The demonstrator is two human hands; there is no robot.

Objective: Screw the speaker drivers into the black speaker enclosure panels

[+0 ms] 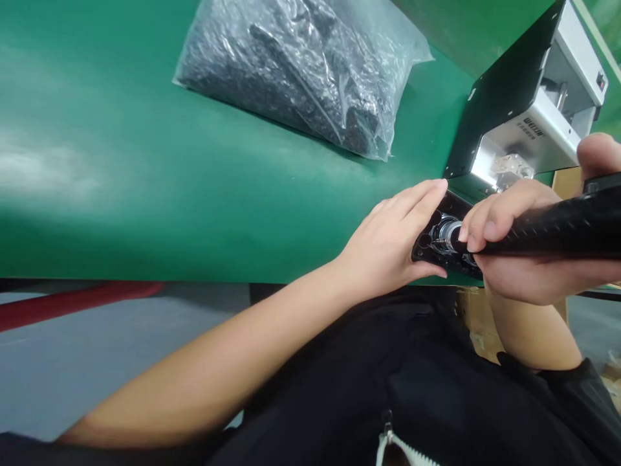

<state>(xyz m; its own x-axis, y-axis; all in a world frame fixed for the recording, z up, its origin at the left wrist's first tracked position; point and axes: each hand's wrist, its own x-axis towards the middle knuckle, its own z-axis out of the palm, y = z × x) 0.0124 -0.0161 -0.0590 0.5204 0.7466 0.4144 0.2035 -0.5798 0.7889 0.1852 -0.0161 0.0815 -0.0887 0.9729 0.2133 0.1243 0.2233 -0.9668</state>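
Note:
My left hand [392, 236] lies around the left end of a black part [453, 204] near the table's front edge, thumb on the near side and fingers on the far side. Round, shiny metal pieces show inside that part. My right hand [519, 278] is wrapped round a black electric screwdriver [557, 228], held nearly level. Its tip points left, over the black part between my hands; whether the bit touches a screw I cannot make out. My right hand and the tool hide the part's right end.
A clear plastic bag of small dark pieces [301, 71] lies farther back on the green table [145, 175]. At the back right stands a black and silver machine [521, 97]. Below the table edge are a red bar [77, 304] and a cardboard box [478, 320].

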